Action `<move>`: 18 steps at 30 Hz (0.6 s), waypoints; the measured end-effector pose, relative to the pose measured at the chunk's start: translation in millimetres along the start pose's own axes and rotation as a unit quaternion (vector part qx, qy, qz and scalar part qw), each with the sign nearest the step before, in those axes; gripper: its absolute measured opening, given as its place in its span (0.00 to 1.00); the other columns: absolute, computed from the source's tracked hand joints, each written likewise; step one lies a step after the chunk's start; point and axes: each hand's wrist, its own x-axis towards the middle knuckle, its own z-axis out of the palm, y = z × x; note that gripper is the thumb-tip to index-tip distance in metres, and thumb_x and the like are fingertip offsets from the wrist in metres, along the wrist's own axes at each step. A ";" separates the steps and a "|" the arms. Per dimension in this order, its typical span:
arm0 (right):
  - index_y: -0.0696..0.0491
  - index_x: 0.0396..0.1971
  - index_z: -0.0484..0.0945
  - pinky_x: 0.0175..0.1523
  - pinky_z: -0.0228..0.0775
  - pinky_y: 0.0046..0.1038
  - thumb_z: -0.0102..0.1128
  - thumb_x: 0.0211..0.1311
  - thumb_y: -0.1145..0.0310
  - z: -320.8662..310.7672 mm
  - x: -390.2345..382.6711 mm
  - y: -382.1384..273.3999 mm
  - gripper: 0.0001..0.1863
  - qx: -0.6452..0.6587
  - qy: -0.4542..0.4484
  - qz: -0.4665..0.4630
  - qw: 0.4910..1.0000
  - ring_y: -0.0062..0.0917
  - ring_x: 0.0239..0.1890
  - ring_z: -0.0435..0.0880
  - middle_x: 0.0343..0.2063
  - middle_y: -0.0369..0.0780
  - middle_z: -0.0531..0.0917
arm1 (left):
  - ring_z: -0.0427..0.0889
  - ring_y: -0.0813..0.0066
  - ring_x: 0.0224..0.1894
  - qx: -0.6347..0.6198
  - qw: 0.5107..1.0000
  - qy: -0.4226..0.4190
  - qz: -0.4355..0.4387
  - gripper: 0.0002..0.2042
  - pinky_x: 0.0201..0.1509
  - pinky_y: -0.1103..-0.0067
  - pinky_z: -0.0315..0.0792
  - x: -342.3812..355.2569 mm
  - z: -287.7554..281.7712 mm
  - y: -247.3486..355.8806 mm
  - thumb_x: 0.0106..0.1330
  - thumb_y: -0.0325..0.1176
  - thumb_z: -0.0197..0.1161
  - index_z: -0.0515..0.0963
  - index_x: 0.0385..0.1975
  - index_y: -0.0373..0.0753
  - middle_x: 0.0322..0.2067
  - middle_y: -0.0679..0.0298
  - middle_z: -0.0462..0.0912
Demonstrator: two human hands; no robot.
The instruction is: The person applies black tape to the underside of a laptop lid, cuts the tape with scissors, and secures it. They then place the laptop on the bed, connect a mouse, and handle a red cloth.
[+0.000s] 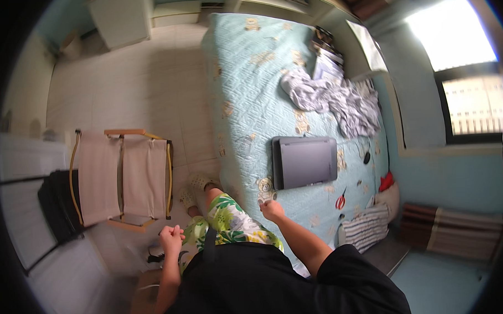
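My left hand (172, 238) hangs in front of my body with its fingers loosely curled, and nothing shows in it. To the right, my right hand (271, 210) is closed over the near left edge of the bed (243, 91), and I see no thing between its fingers. Up and to the right of it, a dark grey closed laptop (306, 162) lies on the light blue quilted cover. Beyond the laptop is a crumpled grey cloth (344, 101). Red-handled scissors (340, 201) and a black mouse (367, 158) lie on the bed's right side.
A folding chair (100, 179) with beige fabric stands on the tiled floor at the left, a black bag (59, 205) behind it. A striped pillow (365, 229) lies at the bed's near right. The window (471, 94) is at the far right. A white cabinet (122, 20) stands far left.
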 end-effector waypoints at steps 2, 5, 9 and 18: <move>0.47 0.38 0.86 0.52 0.73 0.40 0.55 0.61 0.47 16.6 -16.8 19.3 0.21 0.017 -0.021 0.037 0.999 0.43 0.48 0.82 0.42 0.48 0.84 | 0.81 0.76 0.18 0.024 1.000 -0.016 -0.007 0.13 0.20 0.78 0.73 -1.7 -12.2 16.7 0.67 0.31 0.61 0.70 0.22 0.33 0.22 0.58 0.83; 0.50 0.32 0.86 0.49 0.74 0.39 0.56 0.61 0.45 48.9 -30.5 54.2 0.23 0.083 0.001 0.086 0.993 0.44 0.43 0.83 0.34 0.49 0.85 | 0.80 0.77 0.16 0.058 0.994 -0.080 -0.055 0.12 0.18 0.80 0.72 -2.4 -11.7 31.8 0.66 0.30 0.64 0.71 0.22 0.33 0.23 0.56 0.83; 0.55 0.21 0.83 0.33 0.75 0.33 0.58 0.62 0.49 125.3 -28.1 103.2 0.23 0.237 0.017 0.111 0.965 0.32 0.24 0.84 0.21 0.43 0.84 | 0.81 0.75 0.17 0.061 0.984 -0.154 -0.072 0.10 0.18 0.83 0.72 8.2 8.3 58.6 0.68 0.31 0.61 0.74 0.30 0.29 0.28 0.56 0.84; 0.58 0.25 0.82 0.34 0.75 0.35 0.62 0.59 0.54 85.4 72.4 167.7 0.19 0.342 0.175 0.158 0.910 0.33 0.24 0.84 0.22 0.44 0.84 | 0.82 0.76 0.20 0.178 0.942 -0.278 -0.050 0.10 0.23 0.81 0.75 85.9 160.2 154.6 0.67 0.32 0.61 0.76 0.33 0.30 0.30 0.57 0.85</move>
